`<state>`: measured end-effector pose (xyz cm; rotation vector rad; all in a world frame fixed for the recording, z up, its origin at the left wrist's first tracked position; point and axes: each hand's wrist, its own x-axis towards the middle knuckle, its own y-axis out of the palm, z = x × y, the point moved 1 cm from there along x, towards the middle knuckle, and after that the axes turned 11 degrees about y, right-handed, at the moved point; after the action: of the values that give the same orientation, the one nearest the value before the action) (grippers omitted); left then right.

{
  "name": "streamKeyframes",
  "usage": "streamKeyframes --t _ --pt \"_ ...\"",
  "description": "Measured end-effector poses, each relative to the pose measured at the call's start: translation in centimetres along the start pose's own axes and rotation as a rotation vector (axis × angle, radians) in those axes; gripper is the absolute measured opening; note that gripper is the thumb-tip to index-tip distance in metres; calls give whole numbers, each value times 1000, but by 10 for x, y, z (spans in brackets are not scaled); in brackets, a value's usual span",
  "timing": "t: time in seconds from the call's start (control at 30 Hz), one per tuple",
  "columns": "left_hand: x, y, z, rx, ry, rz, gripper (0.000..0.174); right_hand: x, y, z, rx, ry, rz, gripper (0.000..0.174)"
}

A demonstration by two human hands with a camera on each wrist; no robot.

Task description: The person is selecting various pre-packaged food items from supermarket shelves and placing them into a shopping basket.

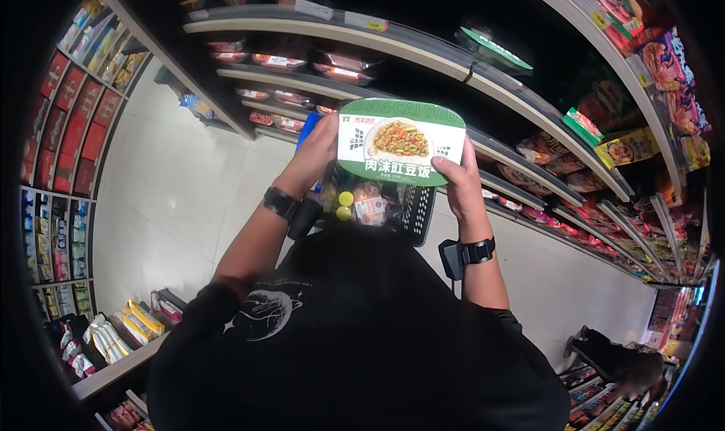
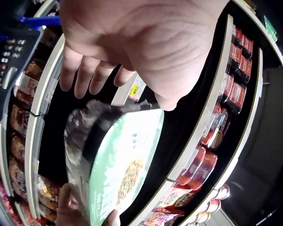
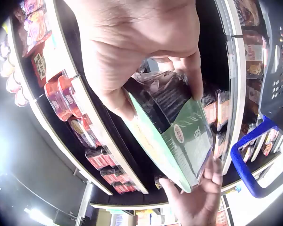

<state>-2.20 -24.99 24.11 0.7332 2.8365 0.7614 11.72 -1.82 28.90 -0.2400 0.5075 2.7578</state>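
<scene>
A ready meal [image 1: 408, 144] in a green-and-white sleeve faces up in the head view, a picture of diced green food on its front. My right hand [image 1: 464, 193] grips its right end, thumb on the printed face. In the right wrist view the right hand [image 3: 141, 52] has thumb and fingers on opposite sides of the dark tray. At the other end is my left hand [image 1: 317, 155]. The left wrist view shows that left hand [image 2: 141, 47] with fingers fairly straight and its thumb tip right at the sleeve's edge. Below the meal is a dark shopping basket [image 1: 420, 212].
Inside the basket are yellow-capped items [image 1: 345, 204] and a clear food pack [image 1: 370, 204]. The basket's blue handle [image 3: 250, 169] stands up beside it. Chilled shelves [image 1: 340, 27] with packaged meals curve ahead and right. Another person [image 1: 619, 359] is at the lower right.
</scene>
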Motion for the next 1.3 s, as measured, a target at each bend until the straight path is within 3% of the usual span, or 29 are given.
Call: streamKeyframes --t 0.13,0.23,0.27,0.37,0.5,0.57,0.67,0.7,0.77,0.83,0.93,1.0,1.03,1.07,1.1,1.13,1.3 --pt "-20 -52 18 419 30 -157 35 4 -18 18 68 -52 6 77" --pt "-45 -127 45 795 39 -249 32 14 -45 37 110 -81 -44 77" --pt "-63 -136 43 765 134 -355 28 14 -48 49 102 -84 -60 77" --pt "-102 -160 43 746 18 -500 30 38 -87 99 47 -179 -88 71" --pt "-161 -197 70 713 -40 -661 27 62 -110 168 72 -169 -209 61" --pt "-190 -206 85 667 -85 -739 24 101 -136 180 124 -84 -130 55" --pt "-224 -214 103 663 -157 -858 21 141 -147 201 47 -52 -183 42" --pt "-232 -214 105 648 -187 -878 20 146 -142 208 50 -48 -108 31" --pt "-245 -214 110 642 -246 -908 20 159 -133 215 73 -24 -145 26" --pt "-251 -218 114 657 -248 -878 16 191 -151 215 -52 49 -117 22" --pt "-254 -220 117 676 -222 -881 14 185 -140 200 -180 -56 -344 35" --pt "-240 -231 119 864 -239 -768 24 210 -167 201 -314 -8 -330 47" --pt "-236 -219 108 960 -280 -718 29 203 -156 194 -308 -164 -410 51" --pt "-233 -210 104 936 -272 -724 29 203 -171 180 -342 -234 -213 56" --pt "-224 -203 105 840 -149 -710 27 221 -176 191 -376 -151 -397 52" --pt "-215 -203 106 769 -108 -687 23 194 -159 181 -402 -339 -414 50" --pt "-145 -144 74 965 -103 -505 32 205 -147 179 -392 -346 -640 53"
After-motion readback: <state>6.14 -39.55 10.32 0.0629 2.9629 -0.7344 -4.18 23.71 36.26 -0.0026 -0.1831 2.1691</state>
